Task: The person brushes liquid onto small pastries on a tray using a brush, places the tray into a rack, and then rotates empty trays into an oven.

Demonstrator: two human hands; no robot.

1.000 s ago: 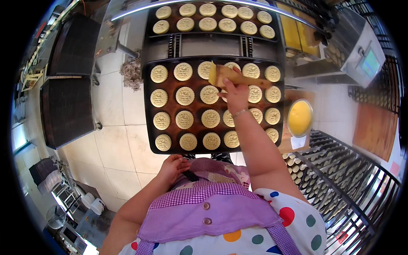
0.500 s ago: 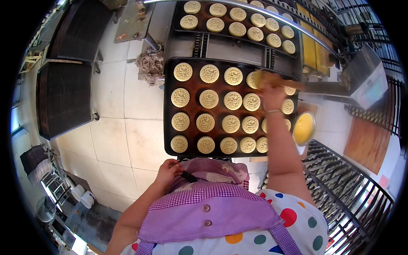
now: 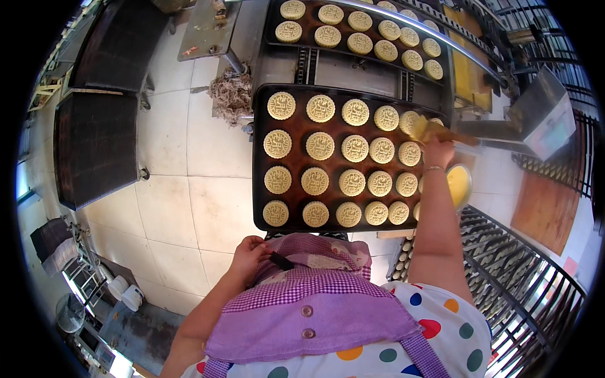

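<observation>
Rows of round pale mooncakes (image 3: 320, 145) with stamped tops and fluted edges sit on a dark baking tray (image 3: 297, 165) in front of me. My right hand (image 3: 438, 151) is closed round the wooden handle of a pastry brush (image 3: 446, 133). Its bristles are over a mooncake in the far row, near the tray's right end; blur hides whether they touch. Beside my right wrist is a bowl of yellow liquid (image 3: 459, 184), partly covered by the arm. Close to my apron (image 3: 315, 327), my left hand (image 3: 252, 253) pinches a small black strip-like thing (image 3: 281, 261).
A second tray of mooncakes (image 3: 360, 43) lies farther off on a chain conveyor (image 3: 307, 66), under a metal bar (image 3: 416, 26). A metal box (image 3: 545, 116) juts in at the right. Black racks (image 3: 504, 271) stand lower right, dark cabinets (image 3: 94, 148) at the left.
My right hand and the brush have moved right along the far row, toward the tray's right end. The tray appears slightly farther right in view. My left hand stays put.
</observation>
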